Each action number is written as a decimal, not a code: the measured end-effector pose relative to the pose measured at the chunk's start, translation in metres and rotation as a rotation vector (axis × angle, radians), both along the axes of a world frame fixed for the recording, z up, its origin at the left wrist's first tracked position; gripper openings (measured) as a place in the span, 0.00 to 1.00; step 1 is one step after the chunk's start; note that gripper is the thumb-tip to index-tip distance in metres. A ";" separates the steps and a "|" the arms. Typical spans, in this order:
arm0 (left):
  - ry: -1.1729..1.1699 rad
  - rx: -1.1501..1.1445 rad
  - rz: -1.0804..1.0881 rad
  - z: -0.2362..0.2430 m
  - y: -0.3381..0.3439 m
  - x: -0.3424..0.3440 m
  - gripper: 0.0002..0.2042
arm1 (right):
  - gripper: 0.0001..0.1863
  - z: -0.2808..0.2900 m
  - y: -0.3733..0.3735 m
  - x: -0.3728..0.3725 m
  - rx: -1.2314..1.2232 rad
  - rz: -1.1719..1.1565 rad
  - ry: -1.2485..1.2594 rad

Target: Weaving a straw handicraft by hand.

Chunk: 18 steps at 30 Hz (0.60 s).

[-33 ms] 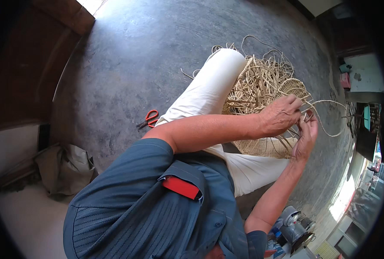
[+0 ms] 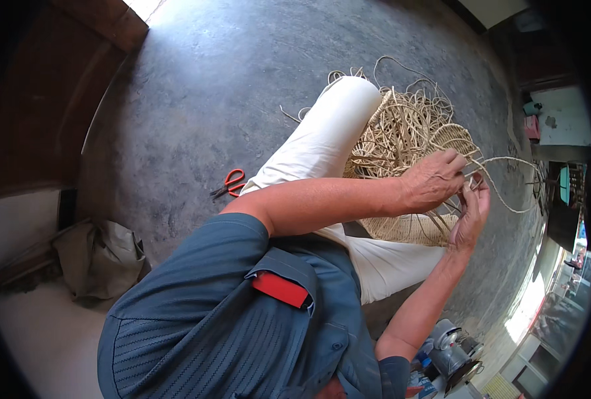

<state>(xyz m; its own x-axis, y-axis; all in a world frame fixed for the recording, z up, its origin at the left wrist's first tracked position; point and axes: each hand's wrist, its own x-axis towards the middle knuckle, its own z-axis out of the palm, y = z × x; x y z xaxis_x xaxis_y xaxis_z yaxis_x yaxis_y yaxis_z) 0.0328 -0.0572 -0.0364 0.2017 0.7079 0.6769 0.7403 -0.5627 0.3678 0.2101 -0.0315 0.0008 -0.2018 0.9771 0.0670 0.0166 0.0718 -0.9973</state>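
Observation:
My left hand (image 2: 435, 179) reaches across from the left, its fingers pinched on a twisted straw cord (image 2: 505, 159) that loops out to the right. Just below it, my right hand (image 2: 470, 216) is closed at the fingertips on the same cord work. Exactly how the strands pass between the fingers is hidden. Between my knees lies a woven straw piece (image 2: 402, 229), partly covered by my left forearm. Its curved woven part (image 2: 456, 136) shows beyond the hands, beside a tangle of loose straw cords (image 2: 405, 126).
Red-handled scissors (image 2: 232, 183) lie on the grey floor (image 2: 196, 100) left of my white-trousered leg (image 2: 322, 126). A crumpled tan cloth or bag (image 2: 99, 259) is at lower left. Metal appliances (image 2: 450, 352) stand at lower right. Dark wooden furniture (image 2: 43, 86) borders the left.

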 end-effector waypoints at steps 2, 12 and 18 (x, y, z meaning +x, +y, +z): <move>-0.047 0.020 0.014 0.001 -0.002 -0.001 0.07 | 0.22 -0.002 0.000 0.000 -0.017 -0.043 -0.068; -0.107 0.024 -0.019 -0.001 -0.002 0.001 0.07 | 0.19 -0.005 -0.027 -0.001 0.236 -0.447 -0.451; -0.057 0.126 -0.198 -0.002 0.005 0.017 0.07 | 0.09 -0.006 -0.031 0.044 -0.027 -0.392 0.232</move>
<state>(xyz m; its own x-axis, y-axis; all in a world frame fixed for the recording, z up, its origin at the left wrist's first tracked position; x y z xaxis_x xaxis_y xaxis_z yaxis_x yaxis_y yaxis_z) 0.0496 -0.0525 -0.0389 0.2867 0.5678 0.7716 0.5909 -0.7388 0.3241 0.2546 -0.0624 -0.0051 0.2006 0.9789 0.0403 -0.1867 0.0786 -0.9793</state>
